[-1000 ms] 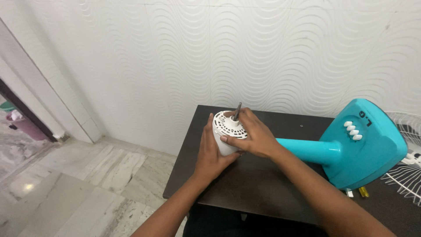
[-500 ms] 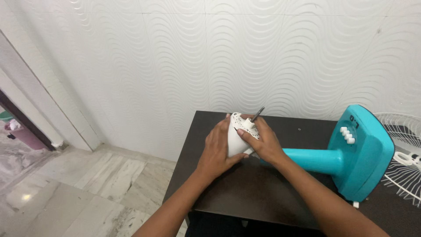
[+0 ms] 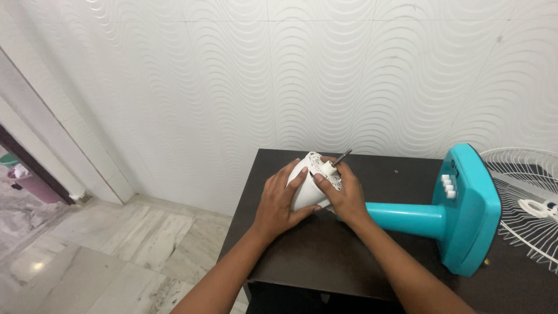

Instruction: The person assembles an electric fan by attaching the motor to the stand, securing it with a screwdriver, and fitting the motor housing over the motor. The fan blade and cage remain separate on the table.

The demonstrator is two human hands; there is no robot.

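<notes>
Both hands, left hand (image 3: 278, 200) and right hand (image 3: 344, 195), gripped the white motor housing (image 3: 306, 189); since earlier, its metal shaft (image 3: 341, 157) tilted rightward, and the teal fan base (image 3: 468, 209) turned edge-on at right frame.

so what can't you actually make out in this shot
All in the head view:
- White motor housing: its sides and underside are covered by the left hand and right hand.
- Wire fan guard: cut off by the right edge.
- Teal fan base: its underside faces away; the markings by the white buttons are too small.
- Dark table: the near edge and legs run off the bottom.
</notes>
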